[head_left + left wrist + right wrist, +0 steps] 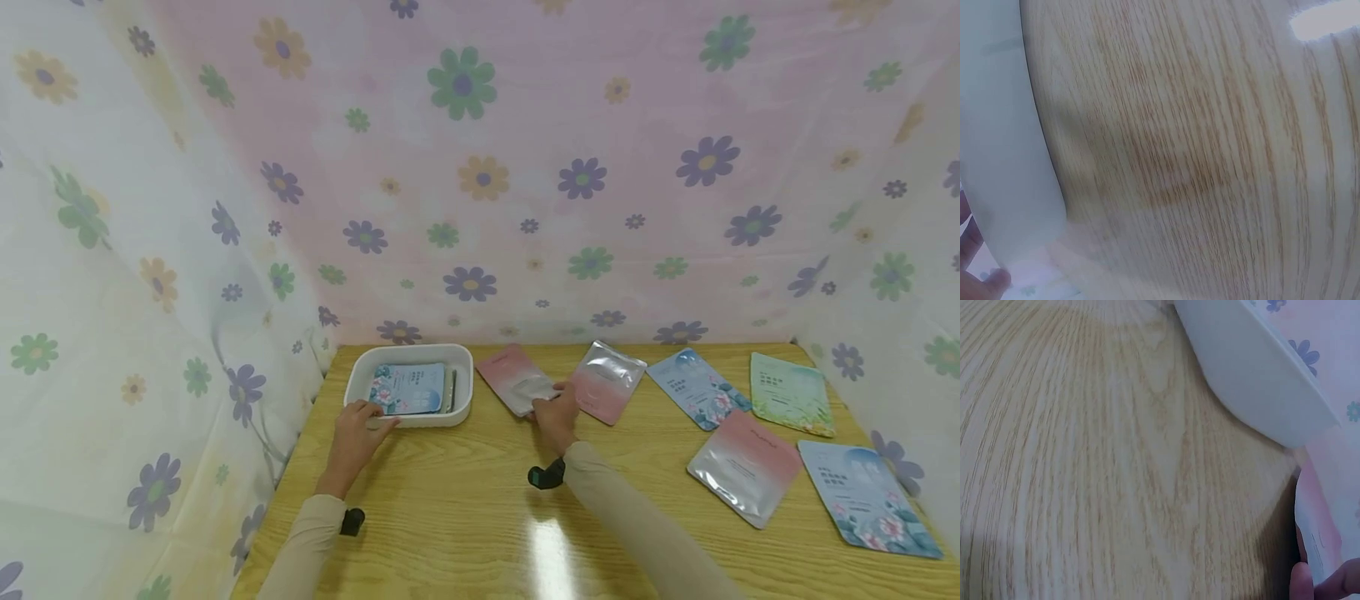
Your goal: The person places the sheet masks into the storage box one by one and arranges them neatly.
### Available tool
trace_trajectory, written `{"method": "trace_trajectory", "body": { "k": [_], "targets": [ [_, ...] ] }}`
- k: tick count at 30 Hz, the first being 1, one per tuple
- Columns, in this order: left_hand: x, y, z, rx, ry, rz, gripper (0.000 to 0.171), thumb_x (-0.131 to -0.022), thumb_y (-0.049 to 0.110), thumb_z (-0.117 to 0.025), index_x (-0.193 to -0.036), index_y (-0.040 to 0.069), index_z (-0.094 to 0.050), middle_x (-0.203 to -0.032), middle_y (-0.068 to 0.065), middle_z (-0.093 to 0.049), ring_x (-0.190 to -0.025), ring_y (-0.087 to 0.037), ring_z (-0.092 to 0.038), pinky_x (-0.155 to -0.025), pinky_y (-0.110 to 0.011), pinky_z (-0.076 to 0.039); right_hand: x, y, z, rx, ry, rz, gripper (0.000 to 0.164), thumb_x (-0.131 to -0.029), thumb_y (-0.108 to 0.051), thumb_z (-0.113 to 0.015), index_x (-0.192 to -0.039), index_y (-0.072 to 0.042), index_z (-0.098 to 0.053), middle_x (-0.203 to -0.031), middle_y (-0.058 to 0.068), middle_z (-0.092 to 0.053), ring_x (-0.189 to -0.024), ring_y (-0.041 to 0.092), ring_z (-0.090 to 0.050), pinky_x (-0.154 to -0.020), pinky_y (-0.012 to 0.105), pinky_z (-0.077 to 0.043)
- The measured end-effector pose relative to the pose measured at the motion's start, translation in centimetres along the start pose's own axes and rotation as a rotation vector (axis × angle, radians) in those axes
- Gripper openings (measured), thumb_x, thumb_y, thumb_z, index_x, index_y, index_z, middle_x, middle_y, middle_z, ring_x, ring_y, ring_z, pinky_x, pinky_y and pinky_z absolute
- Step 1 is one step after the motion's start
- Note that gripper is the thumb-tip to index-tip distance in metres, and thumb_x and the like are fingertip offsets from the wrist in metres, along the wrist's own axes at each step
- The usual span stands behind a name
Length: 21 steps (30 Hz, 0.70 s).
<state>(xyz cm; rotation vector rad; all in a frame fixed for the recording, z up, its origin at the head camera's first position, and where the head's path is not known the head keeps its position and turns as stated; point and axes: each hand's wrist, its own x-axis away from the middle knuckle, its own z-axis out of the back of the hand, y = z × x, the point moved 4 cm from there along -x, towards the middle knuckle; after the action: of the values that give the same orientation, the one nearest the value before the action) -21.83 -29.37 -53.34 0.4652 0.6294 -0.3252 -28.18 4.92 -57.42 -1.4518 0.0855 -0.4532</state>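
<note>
A white plastic basin [462, 412] stands at the table's back left, with a blue floral sheet mask packet [408, 389] on top of others inside. My left hand [356, 442] grips its front left rim, fingers over the edge and thumb at the front. Just right of the basin, my right hand [557, 419] pinches the near corner of a pink and silver sheet mask packet [512, 372]. That packet's near edge is lifted off the table in the right wrist view, between thumb and finger. Another pink and silver packet [609, 379] lies right beside the hand.
Farther right on the wooden table [465, 517] lie a blue packet [693, 385], a green packet [791, 396], a pink packet [746, 468] and another blue packet [866, 500]. Flowered cloth [525, 167] hangs along the back and both sides.
</note>
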Motion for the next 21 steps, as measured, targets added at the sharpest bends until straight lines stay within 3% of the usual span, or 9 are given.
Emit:
{"method": "trace_trajectory", "body": {
  "k": [6,10,15,21],
  "targets": [
    [-0.2,0.1,0.2,-0.009,0.001,0.001,0.029,-0.067,0.018,-0.087,-0.073,0.004,-0.062,-0.073,-0.011,-0.056,-0.065,-0.026,-0.050,-0.060,-0.043,-0.045,-0.1,0.1,0.0,-0.071,-0.020,-0.063,0.037,-0.076,0.011,-0.056,-0.113,0.013,-0.052,-0.091,0.017,-0.047,-0.054,0.019,-0.057,-0.051,0.031,-0.052],
    [-0.2,0.2,0.3,0.006,-0.008,0.004,0.028,-0.068,0.019,-0.086,-0.073,0.005,-0.062,-0.073,-0.011,-0.055,-0.066,-0.027,-0.050,-0.060,-0.043,-0.045,-0.2,0.1,0.2,-0.067,0.003,-0.051,0.039,-0.076,0.010,-0.061,-0.115,0.010,-0.057,-0.092,0.015,-0.048,-0.066,0.018,-0.052,-0.052,0.026,-0.048],
    [0.0,0.2,0.2,0.005,-0.021,0.027,0.027,-0.069,0.021,-0.086,-0.074,0.007,-0.063,-0.074,-0.008,-0.056,-0.067,-0.025,-0.051,-0.063,-0.043,-0.046,-0.4,-0.3,0.4,-0.068,0.050,0.031,0.052,-0.073,0.015,-0.063,-0.124,0.007,-0.054,-0.095,0.017,-0.048,-0.079,0.023,-0.044,-0.055,0.021,-0.042],
    [0.0,0.2,0.3,0.014,-0.024,0.034,0.026,-0.070,0.020,-0.085,-0.073,0.007,-0.062,-0.074,-0.008,-0.056,-0.067,-0.026,-0.051,-0.063,-0.043,-0.045,-0.9,-1.1,0.9,-0.018,0.093,0.159,0.050,-0.073,0.018,-0.049,-0.121,0.009,-0.058,-0.094,0.025,-0.056,-0.072,0.022,-0.045,-0.048,0.021,-0.037]
  ]
}}
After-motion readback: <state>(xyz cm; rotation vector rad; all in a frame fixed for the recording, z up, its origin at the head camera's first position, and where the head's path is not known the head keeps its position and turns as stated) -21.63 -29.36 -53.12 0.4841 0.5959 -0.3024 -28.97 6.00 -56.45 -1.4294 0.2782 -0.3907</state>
